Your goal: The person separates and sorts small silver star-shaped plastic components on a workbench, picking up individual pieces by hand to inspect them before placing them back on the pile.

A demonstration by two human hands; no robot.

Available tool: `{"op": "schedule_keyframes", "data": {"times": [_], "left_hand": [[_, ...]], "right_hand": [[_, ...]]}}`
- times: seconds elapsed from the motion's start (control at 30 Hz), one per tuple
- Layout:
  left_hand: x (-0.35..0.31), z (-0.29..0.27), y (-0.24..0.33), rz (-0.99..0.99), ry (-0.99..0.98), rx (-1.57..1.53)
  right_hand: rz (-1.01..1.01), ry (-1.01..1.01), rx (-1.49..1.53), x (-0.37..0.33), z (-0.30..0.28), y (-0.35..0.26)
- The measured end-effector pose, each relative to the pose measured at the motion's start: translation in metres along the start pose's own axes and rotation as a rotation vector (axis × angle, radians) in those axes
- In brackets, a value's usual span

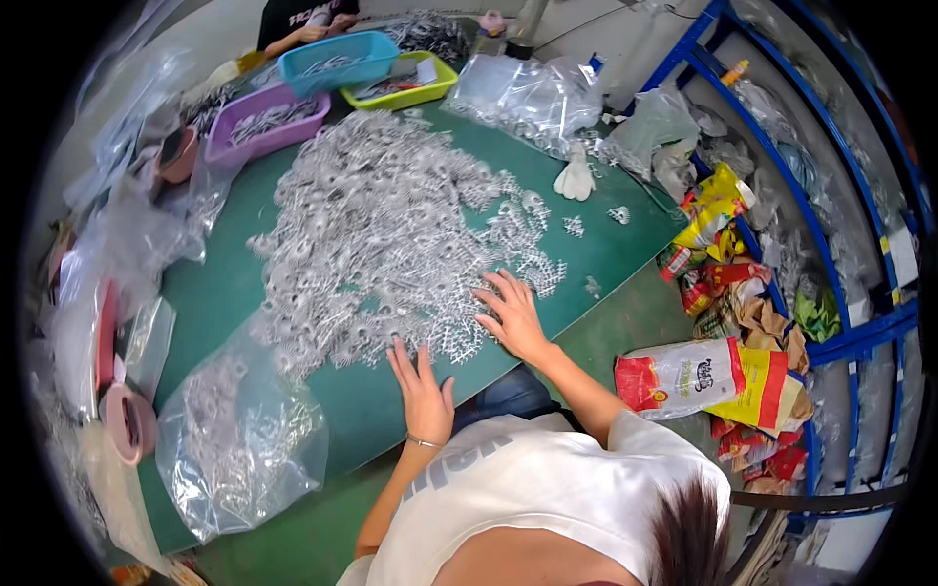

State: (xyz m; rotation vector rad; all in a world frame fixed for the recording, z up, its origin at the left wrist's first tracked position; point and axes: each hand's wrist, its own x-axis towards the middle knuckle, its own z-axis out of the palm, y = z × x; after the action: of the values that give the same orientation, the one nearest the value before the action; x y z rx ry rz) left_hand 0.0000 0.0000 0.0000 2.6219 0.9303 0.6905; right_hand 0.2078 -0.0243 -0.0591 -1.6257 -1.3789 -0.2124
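Note:
A wide heap of small silver-grey toothed parts (366, 225) covers much of the green table (606, 234); their exact kind I cannot make out. At the heap's near edge rests my left hand (422, 398), fingers stretched out, with the tips touching the parts. My right hand (515, 317) lies at the near right edge, its fingers spread over the outermost pieces. Neither hand grips anything. A few loose parts (574, 227) lie apart from the heap. To the left of my left hand, a see-through plastic bag (239, 439) holds more grey pieces.
Purple (220, 146), blue (376, 49) and yellow-green (430, 83) baskets stand at the far side, near another person's arms (303, 37). A white glove (575, 178) lies at the far right. Blue shelving (772, 166) and colourful sacks (699, 376) flank the table's right side.

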Motion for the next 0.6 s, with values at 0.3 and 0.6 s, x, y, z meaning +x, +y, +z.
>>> {"op": "schedule_keyframes", "data": {"times": [0.3, 0.6], "left_hand": [[-0.036, 0.118, 0.159, -0.265, 0.070, -0.371], [-0.033, 0.001, 0.133, -0.371, 0.201, -0.144]], "right_hand": [[-0.044, -0.259, -0.327, -0.034, -0.186, 0.071], [-0.176, -0.717, -0.013, -0.055, -0.174, 0.023]]}}
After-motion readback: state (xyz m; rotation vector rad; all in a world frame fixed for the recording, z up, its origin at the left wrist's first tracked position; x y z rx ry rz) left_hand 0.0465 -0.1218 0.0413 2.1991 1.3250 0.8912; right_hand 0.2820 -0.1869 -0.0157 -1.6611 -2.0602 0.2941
